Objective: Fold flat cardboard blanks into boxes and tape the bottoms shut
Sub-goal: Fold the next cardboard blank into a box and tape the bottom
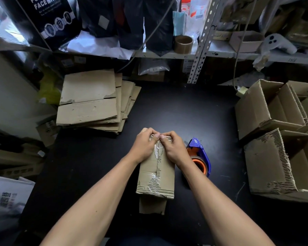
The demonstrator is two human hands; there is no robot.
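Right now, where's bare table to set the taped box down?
Free: the dark table beyond both hands, bordered by the flat blank stack and the finished boxes. Also the near-left patch beside the left forearm. Crowded: right of the box, where the tape dispenser sits close.

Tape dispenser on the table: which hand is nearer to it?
Right. The right hand grips the box beside the tape dispenser; the left hand is on the box's far side.
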